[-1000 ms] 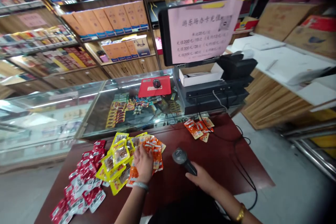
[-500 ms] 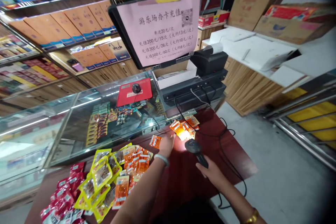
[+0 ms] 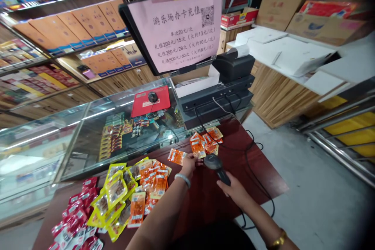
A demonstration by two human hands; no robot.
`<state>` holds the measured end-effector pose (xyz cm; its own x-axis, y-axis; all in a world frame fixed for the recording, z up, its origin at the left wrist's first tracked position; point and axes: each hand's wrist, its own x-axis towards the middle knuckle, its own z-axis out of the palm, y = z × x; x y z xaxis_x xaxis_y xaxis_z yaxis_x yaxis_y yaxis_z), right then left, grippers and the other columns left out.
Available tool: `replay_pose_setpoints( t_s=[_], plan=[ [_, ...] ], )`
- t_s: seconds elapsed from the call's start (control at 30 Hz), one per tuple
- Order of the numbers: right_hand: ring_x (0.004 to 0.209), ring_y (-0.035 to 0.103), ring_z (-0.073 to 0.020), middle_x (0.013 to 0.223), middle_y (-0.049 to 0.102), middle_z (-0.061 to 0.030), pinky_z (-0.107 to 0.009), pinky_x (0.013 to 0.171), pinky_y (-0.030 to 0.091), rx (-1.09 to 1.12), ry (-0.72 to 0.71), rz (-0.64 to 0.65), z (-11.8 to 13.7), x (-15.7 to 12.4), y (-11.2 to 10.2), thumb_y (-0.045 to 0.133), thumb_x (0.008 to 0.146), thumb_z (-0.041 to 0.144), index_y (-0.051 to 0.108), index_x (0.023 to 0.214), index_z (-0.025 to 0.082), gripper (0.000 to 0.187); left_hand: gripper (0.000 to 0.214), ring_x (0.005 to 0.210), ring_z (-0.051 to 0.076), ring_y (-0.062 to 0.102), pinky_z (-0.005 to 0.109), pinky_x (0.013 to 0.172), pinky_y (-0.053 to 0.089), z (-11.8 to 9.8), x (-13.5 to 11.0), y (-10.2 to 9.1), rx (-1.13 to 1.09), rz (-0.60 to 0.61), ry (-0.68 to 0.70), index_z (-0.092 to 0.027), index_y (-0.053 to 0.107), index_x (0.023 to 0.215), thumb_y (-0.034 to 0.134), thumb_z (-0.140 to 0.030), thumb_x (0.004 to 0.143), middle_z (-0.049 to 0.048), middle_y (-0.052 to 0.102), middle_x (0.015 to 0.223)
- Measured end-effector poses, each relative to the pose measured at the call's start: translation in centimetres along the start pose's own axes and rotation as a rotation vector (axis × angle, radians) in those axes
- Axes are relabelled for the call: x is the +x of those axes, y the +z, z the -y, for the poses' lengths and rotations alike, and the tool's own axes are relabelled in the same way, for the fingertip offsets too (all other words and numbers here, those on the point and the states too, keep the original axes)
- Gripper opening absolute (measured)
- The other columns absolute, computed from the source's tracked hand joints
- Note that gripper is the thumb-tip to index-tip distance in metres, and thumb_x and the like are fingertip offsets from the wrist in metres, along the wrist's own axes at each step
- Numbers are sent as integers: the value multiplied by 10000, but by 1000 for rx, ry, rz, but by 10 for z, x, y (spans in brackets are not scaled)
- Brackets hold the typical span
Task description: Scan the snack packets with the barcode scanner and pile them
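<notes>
My right hand [image 3: 234, 190] grips the handle of a black barcode scanner [image 3: 216, 165], whose head points at a small heap of orange snack packets [image 3: 205, 143] on the dark red table [image 3: 254, 175]. My left hand [image 3: 189, 162], a pale bangle on its wrist, pinches an orange packet [image 3: 197, 149] at the near edge of that heap. Another lone orange packet [image 3: 176, 156] lies just left of my fingers. Left of my arm lie piles of orange packets [image 3: 152, 185], yellow packets [image 3: 113, 199] and red packets [image 3: 76, 222].
A glass display counter [image 3: 88, 133] stands behind the table with a red mouse pad and mouse [image 3: 150, 100] on it. A monitor with a pink notice [image 3: 181, 27], a receipt printer [image 3: 233, 66] and a black cable [image 3: 258, 156] are to the right. Shelves of boxes fill the back.
My left hand left the big orange pile, reached right to the small heap and now pinches a packet there. The scanner's light, lit half a second ago, is off. The view swung right.
</notes>
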<state>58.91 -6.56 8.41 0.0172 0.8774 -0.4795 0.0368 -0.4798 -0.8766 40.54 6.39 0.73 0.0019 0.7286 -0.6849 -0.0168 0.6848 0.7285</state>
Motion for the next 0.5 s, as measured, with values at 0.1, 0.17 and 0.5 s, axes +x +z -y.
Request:
replay_pose_setpoints(
  t_s=[0.1,0.17,0.5],
  plan=[
    [498,413,-116,611,481,72,-244,487,349,9,1,79,2,0,14,671,757,496,601,998,172,410,248,489,122,604,178,413,338,7,-16,-26,-48,0,4,-146,619,832,749,-323,717,37,670,656],
    [481,383,-109,599,450,83,-240,474,322,6,14,124,3,0,25,670,753,494,587,1003,174,415,285,479,111,584,180,425,343,12,-27,-42,-84,-20,22,-145,625,832,760,-357,698,29,665,642],
    [523,498,-149,593,550,44,-259,526,407,-105,-15,313,16,-5,78,686,752,518,646,1021,197,421,301,525,112,566,220,546,432,37,-71,-120,-98,-175,261,-162,630,743,702,-450,697,9,637,599]
  ],
)
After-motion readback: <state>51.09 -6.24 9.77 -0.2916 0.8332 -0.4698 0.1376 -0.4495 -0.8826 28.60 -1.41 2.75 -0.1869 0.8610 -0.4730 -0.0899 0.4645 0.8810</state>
